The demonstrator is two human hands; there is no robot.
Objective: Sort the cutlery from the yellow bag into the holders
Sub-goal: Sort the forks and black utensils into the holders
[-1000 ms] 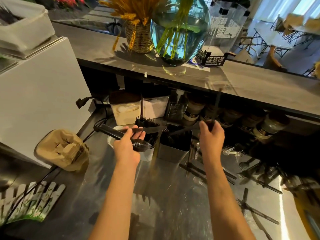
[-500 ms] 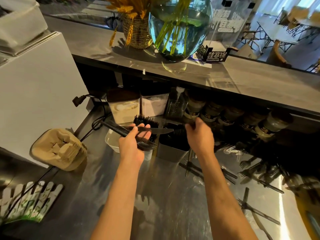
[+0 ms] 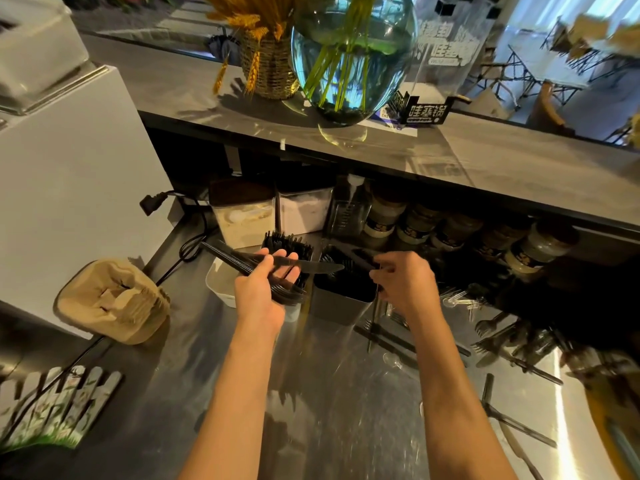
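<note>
My left hand grips a bundle of black plastic cutlery, forks with one knife whose blade points right. It hovers over a black holder of forks and a white holder. My right hand is just right of the grey square holder. Its fingertips pinch a black utensil over the holder's far rim. Loose black forks, knives and clear spoons lie on the steel counter at right. A corner of the yellow bag shows at the lower right edge.
A stack of brown paper cup carriers and a small white fence ornament sit at left. A black cable runs along the wall. Tubs and jars line the back under a low overhanging counter.
My right hand came down from holding a black knife upright to the grey holder, then drew slightly right. My left hand kept its bundle and barely moved.
</note>
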